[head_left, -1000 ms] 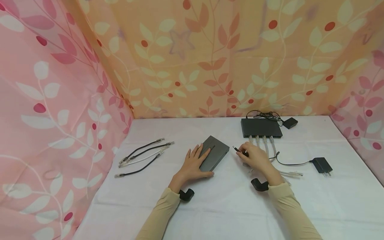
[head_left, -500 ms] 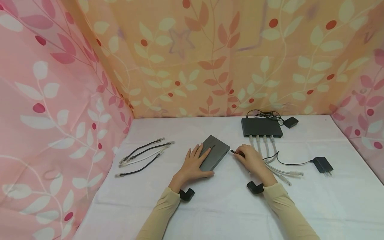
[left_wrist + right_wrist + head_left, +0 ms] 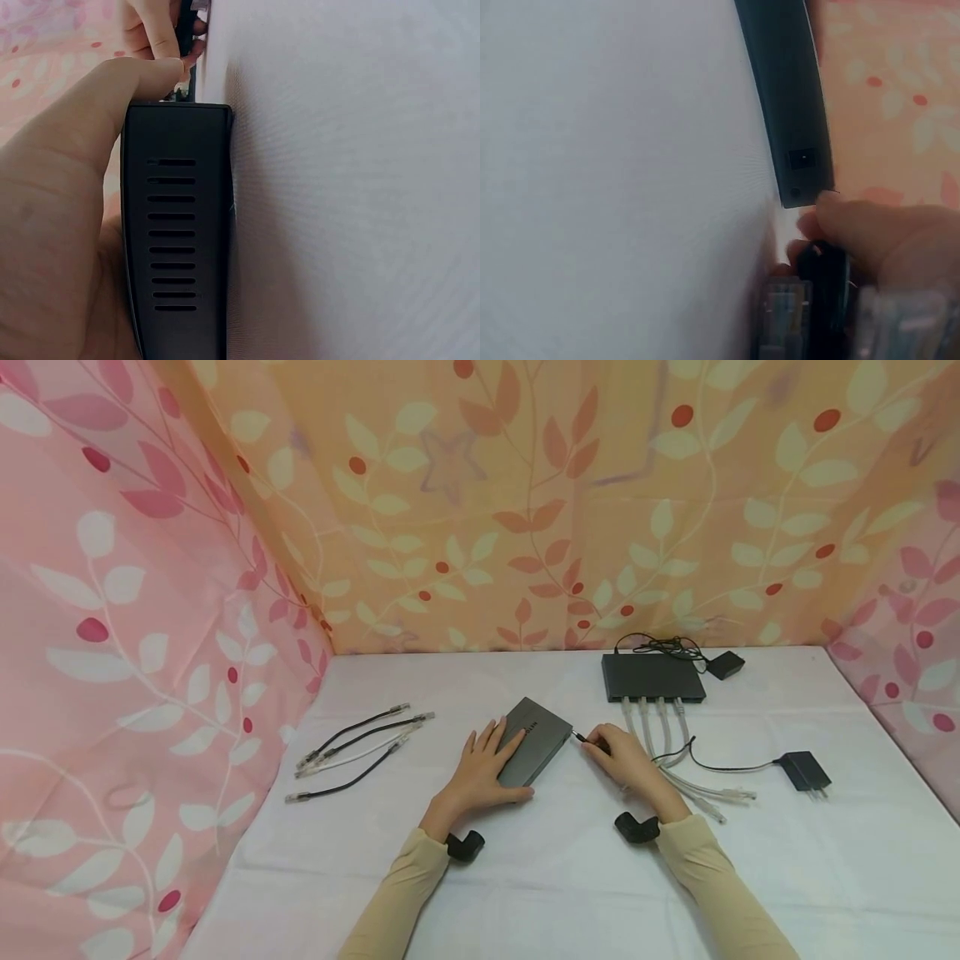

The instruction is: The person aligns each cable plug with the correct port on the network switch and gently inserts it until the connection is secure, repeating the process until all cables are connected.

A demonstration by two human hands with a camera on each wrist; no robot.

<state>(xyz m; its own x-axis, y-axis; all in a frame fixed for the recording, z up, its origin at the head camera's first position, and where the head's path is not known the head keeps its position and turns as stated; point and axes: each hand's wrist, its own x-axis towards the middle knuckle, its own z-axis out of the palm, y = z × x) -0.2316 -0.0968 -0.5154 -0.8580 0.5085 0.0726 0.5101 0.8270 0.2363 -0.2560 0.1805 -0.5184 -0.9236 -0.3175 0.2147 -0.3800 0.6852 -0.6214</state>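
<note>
A grey network switch [image 3: 536, 739] lies at a slant on the white tabletop. My left hand [image 3: 480, 777] rests on it, fingers spread straight over its top, thumb along its near edge. The left wrist view shows its slotted side [image 3: 176, 225] beside that hand. My right hand [image 3: 626, 764] pinches a black power plug [image 3: 580, 737], its tip at the switch's right corner. In the right wrist view a round-pin power socket [image 3: 802, 157] shows uncovered on the switch's edge, near the right fingertips. The plug's cord leads to a black power adapter [image 3: 804, 773].
A second, black switch [image 3: 652, 678] stands at the back with several pale network cables [image 3: 664, 727] plugged into its front. Its bundled cord and adapter [image 3: 726, 665] lie behind it. Short black and white network cables [image 3: 360, 752] lie at the left.
My right hand has moved slightly left and toward me, bringing the plug tip up to the grey switch's right corner. The left hand and the switch have stayed in place.
</note>
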